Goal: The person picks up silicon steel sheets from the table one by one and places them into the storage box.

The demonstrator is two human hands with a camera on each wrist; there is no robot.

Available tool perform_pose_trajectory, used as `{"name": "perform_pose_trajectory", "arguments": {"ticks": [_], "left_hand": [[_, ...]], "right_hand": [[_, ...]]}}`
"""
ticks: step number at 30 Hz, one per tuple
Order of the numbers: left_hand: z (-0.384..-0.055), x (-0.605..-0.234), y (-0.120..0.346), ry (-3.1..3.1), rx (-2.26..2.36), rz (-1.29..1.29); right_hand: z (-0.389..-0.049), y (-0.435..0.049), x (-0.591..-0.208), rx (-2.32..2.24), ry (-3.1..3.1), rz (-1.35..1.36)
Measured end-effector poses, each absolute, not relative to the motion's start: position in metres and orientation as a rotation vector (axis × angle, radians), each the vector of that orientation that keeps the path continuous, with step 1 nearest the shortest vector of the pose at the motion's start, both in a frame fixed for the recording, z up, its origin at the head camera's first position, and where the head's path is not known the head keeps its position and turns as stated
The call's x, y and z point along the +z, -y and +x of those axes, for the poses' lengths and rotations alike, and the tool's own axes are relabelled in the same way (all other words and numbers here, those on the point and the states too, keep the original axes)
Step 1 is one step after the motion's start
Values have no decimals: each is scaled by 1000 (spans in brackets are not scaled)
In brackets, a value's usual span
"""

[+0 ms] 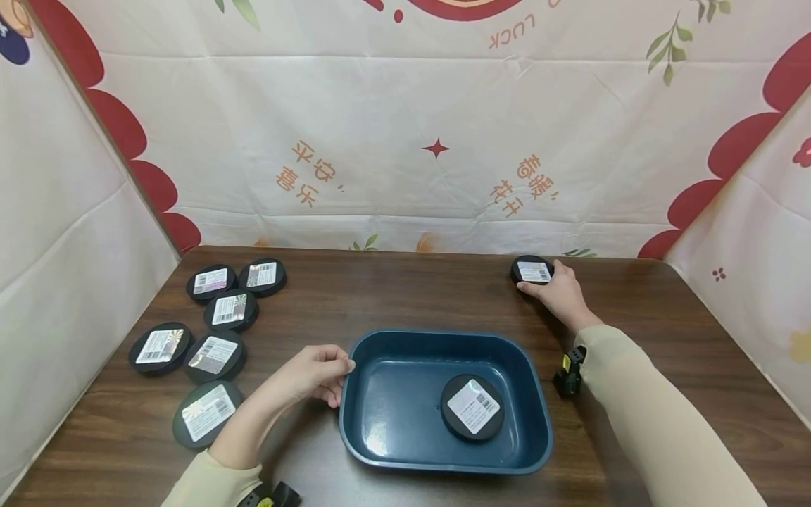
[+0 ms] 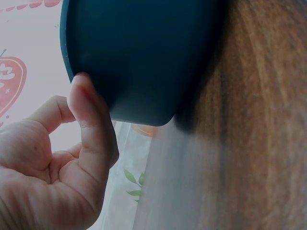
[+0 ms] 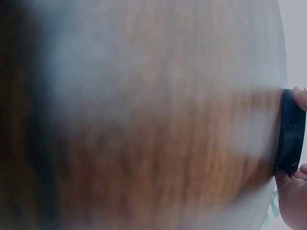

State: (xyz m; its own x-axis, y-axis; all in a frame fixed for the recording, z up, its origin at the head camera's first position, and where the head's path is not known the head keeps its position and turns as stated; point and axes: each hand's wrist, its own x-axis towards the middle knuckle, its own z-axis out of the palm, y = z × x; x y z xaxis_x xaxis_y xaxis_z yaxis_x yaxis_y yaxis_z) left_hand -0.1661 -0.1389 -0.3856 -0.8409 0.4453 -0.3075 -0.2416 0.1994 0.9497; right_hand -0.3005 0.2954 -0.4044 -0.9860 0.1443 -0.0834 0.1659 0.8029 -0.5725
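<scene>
My right hand point(image 1: 564, 296) holds a round black disc-shaped container point(image 1: 533, 270) with a white barcode label, thumb on one side and fingers on the other, at the back right of the table. In the right wrist view only the dark side point(image 3: 290, 132) of that container and parts of the fingers show at the right edge. My left hand point(image 1: 315, 373) pinches the left rim of a dark blue rectangular tray point(image 1: 393, 461); the left wrist view shows a fingertip point(image 2: 82, 82) on the tray's edge. Inside the tray, right of its middle, lies another black container point(image 1: 472, 407), label up.
Several more labelled black containers, such as this one point(image 1: 161, 348), lie grouped on the left of the brown wooden table point(image 1: 380, 289). White printed cloth point(image 1: 393, 105) hangs behind and along both sides. A small black camera point(image 1: 569, 371) is strapped to the right wrist.
</scene>
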Motion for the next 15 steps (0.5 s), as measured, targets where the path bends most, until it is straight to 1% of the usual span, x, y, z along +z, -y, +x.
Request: {"name": "perform_pose_trajectory", "arguments": {"ticks": [10, 15], "left_hand": [[-165, -385, 139, -1949, 1703, 189], [-166, -388, 138, -1939, 1717, 198]], "right_hand": [[-291, -302, -405, -895, -2989, 135], [-285, -304, -401, -860, -2983, 123]]}}
